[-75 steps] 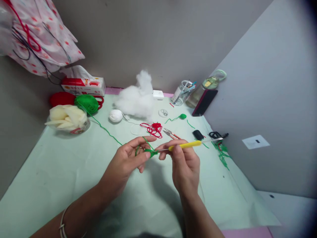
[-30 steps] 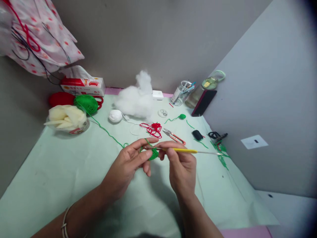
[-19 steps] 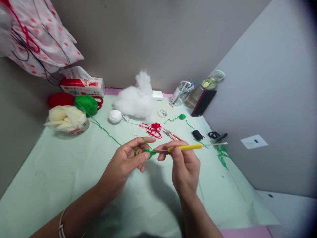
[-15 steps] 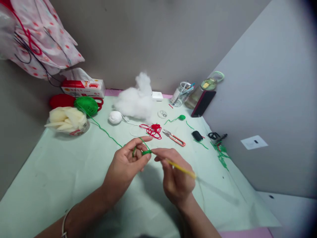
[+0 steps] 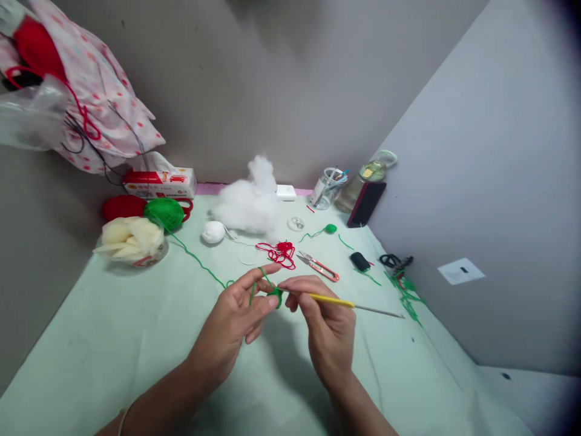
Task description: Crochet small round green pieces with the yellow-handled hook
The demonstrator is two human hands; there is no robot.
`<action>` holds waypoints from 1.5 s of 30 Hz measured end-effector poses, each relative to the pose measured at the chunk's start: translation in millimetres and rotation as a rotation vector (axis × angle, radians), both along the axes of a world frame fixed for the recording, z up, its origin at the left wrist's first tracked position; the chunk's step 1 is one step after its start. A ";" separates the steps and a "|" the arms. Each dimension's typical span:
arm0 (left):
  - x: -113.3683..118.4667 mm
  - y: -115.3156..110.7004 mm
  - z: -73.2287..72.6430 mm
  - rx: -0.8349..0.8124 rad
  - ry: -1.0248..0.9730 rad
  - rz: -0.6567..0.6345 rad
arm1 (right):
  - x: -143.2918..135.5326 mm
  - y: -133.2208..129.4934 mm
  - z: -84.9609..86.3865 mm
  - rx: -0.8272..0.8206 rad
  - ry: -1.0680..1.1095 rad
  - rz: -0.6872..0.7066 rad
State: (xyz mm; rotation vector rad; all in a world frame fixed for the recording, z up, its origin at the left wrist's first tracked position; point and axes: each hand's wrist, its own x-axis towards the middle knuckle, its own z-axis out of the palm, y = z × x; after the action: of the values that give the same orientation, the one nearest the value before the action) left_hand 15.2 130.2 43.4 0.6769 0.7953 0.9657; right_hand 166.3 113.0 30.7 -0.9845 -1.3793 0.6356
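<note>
Between the thumb and fingers of my left hand is a small green crochet piece. Green yarn loops over the raised index finger and runs back to a green yarn ball at the left. My right hand is closed around a crochet hook with a yellow handle, its rear metal shaft pointing right. The front tip of the hook meets the green piece at my left fingertips; exactly how it sits in the stitches is too small to tell.
Beyond my hands lie thread snips, tangled red yarn, a white yarn ball and white stuffing. A bowl stands left, near a tissue box. At the right are a jar, a phone and green yarn scraps.
The view has shifted, so the table things sit lower. My right hand has turned the hook from slanting downward to nearly level, and the green piece now hangs lower at my left fingertips.
</note>
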 end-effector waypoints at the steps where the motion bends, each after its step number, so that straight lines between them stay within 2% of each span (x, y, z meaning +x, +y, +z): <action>1: 1.7 -1.3 -1.8 0.018 0.020 0.031 | -1.2 -1.9 -1.8 0.045 -0.081 -0.031; 4: 4.3 -2.5 -5.2 -0.035 -0.025 0.065 | -1.8 -7.6 -7.3 0.232 -0.397 -0.108; 6: 3.0 -0.5 -4.9 -0.142 -0.114 0.023 | 0.6 -8.6 -8.1 0.313 -0.486 -0.118; 7: 1.5 1.2 -4.0 -0.189 -0.153 0.003 | 2.4 -8.0 -7.2 0.299 -0.436 -0.121; 9: -2.3 5.0 -1.0 -0.231 -0.200 -0.012 | 6.0 -4.7 -3.7 0.164 -0.213 -0.098; 10: -4.0 6.4 0.6 -0.224 -0.206 -0.006 | 7.2 -2.7 -1.9 0.055 -0.077 -0.086; 13: -5.9 7.0 3.6 -0.153 -0.165 -0.023 | 6.6 2.1 0.5 -0.118 0.268 0.035; 18: -1.7 2.7 3.0 0.026 -0.030 -0.072 | 1.7 3.9 -2.4 -0.262 0.322 0.094; 20: -1.6 2.8 2.6 0.069 -0.008 -0.104 | 2.4 5.1 -3.5 -0.292 0.415 0.098; 23: -2.9 4.8 1.4 0.068 -0.043 -0.150 | 4.0 8.1 -3.9 -0.341 0.561 0.116; 26: -4.5 5.9 -1.0 0.040 -0.062 -0.151 | 3.6 10.3 -2.5 -0.377 0.590 0.141; 34: -9.0 6.0 -3.2 0.093 0.073 -0.063 | 5.3 10.1 -0.3 -0.359 0.521 0.116; 38: -10.9 6.5 -5.9 0.100 0.115 -0.050 | 8.3 5.9 0.3 -0.298 0.417 0.114; 42: -10.6 6.2 -11.5 0.133 0.190 0.000 | 10.2 -1.3 4.8 -0.102 0.010 0.004; 45: -7.4 4.6 -14.1 0.157 0.298 0.096 | 9.8 -3.4 3.8 0.144 -0.295 0.014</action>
State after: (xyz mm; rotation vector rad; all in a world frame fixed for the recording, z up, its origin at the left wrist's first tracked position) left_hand 7.8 134.9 29.3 0.9404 1.0278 1.0350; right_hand 176.1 109.6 34.5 -0.9800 -1.6677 0.4049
